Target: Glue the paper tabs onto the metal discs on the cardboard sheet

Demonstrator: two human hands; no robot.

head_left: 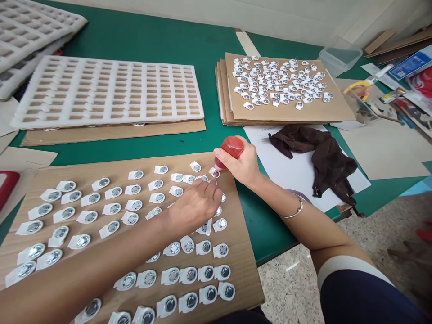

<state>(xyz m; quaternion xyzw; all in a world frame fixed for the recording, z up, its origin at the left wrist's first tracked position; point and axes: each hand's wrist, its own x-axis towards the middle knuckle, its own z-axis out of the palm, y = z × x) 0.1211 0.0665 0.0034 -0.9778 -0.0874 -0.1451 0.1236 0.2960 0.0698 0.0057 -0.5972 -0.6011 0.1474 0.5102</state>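
Note:
My right hand [245,164] is wrapped round a red squeeze bottle [232,147], tipped so its nozzle points down at a small white tabbed part with a round metallic disc [216,174]. Beside that part, my left hand [199,200] is closed, fingers curled down, with fingertips at the part's near edge. What its fingers hold is hidden. A thin pale strip [209,227] shows just below the left hand; I cannot tell whether it is held. Many similar parts lie in loose rows on the brown cardboard sheet [240,270], some covered by my left forearm.
A white foam grid tray [113,90] lies on cardboard at the back left, with more foam trays [37,27] beyond. Stacked cardboard [286,114] at the back right carries more parts. A dark brown cloth [324,153], yellow-handled scissors [359,85] and a clear plastic container [340,60] lie rightward.

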